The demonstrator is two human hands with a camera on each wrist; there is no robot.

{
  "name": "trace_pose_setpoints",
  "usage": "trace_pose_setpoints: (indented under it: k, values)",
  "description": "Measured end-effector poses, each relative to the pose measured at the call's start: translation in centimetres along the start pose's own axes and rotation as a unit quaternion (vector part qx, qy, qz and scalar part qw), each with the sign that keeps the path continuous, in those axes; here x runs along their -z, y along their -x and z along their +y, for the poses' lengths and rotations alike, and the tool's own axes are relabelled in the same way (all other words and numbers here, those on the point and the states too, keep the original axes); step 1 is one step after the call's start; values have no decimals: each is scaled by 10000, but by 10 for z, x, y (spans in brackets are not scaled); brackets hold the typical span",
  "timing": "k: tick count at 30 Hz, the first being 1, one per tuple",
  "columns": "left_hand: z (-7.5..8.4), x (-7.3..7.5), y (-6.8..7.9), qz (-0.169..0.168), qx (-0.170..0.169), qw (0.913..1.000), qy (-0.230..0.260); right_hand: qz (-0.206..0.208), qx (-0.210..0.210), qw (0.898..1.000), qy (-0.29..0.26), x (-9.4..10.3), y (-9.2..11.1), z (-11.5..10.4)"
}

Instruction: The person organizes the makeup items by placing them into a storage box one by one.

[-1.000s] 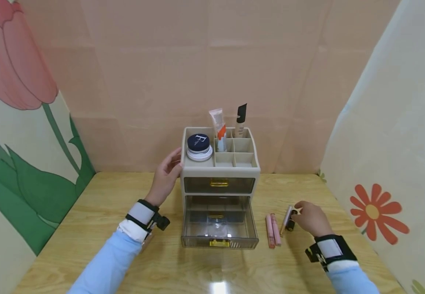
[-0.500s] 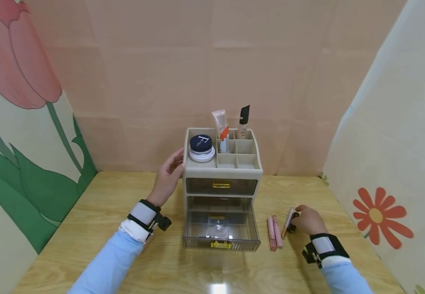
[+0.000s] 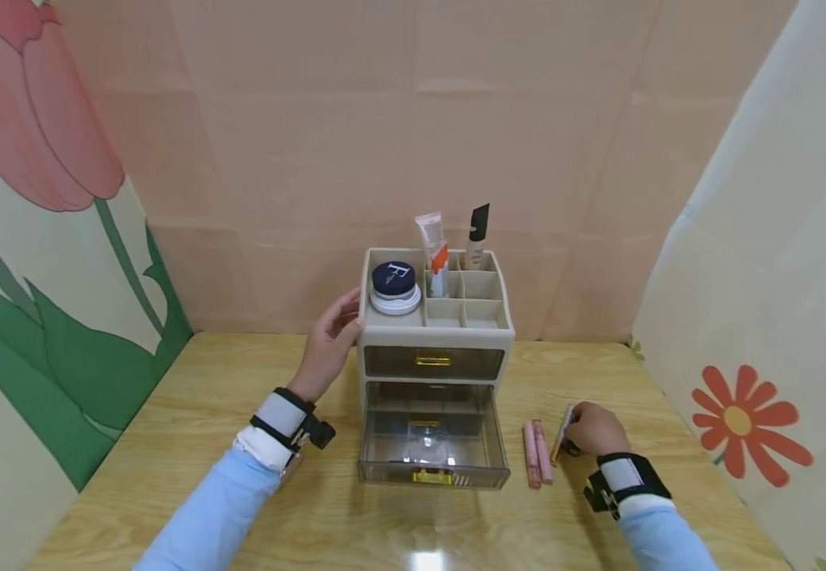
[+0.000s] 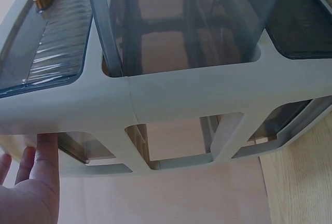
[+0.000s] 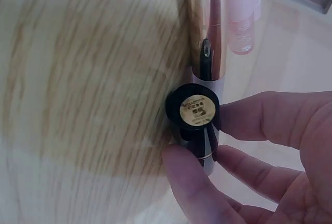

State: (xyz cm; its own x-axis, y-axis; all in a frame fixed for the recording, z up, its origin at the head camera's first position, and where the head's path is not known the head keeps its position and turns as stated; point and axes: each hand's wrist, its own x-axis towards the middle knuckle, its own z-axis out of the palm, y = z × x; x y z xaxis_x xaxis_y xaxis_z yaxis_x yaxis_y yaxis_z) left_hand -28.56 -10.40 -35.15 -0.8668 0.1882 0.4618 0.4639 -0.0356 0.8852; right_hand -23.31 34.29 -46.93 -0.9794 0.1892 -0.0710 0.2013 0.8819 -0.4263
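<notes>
My left hand (image 3: 329,341) rests against the left side of a cream cosmetics organizer (image 3: 436,337), fingers lying along its wall. Its lower smoky clear drawer (image 3: 470,477) is pulled out; the upper drawer (image 3: 391,362) is closed. To the right, my right hand (image 3: 598,428) is low over the table. In the right wrist view, thumb and fingers pinch a black lipstick tube (image 5: 199,110) with a round gold label on its end. Close alongside lies a slim tube (image 5: 207,16) with a shiny rose-gold end, partly covered by the lipstick.
Two pink tubes (image 3: 537,452) lie between the drawer and my right hand. On top of the organizer sit a navy-lidded jar (image 3: 393,279) on a white round case (image 3: 396,306), an upright squeeze tube (image 3: 433,238) and a black-capped bottle (image 3: 479,224). Patterned cloth walls surround the table.
My right hand has moved slightly left and closed in around the black lipstick, which now shows less in the head view. The left hand stays on the organizer; the head view has shifted a little.
</notes>
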Motion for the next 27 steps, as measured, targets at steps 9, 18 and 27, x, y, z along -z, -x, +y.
trace_pose_setpoints:
  k: [9,18,27]
  values:
    - [0,0,0,80,22,10000,4,170,12,9998,-136,0,-4,3]
    - [-1,-1,-2,-50,124,9999,88,491,278,9984,-42,7,6,20]
    - [32,-4,8,-104,208,9997,-10,635,567,9962,-176,44,33,-12]
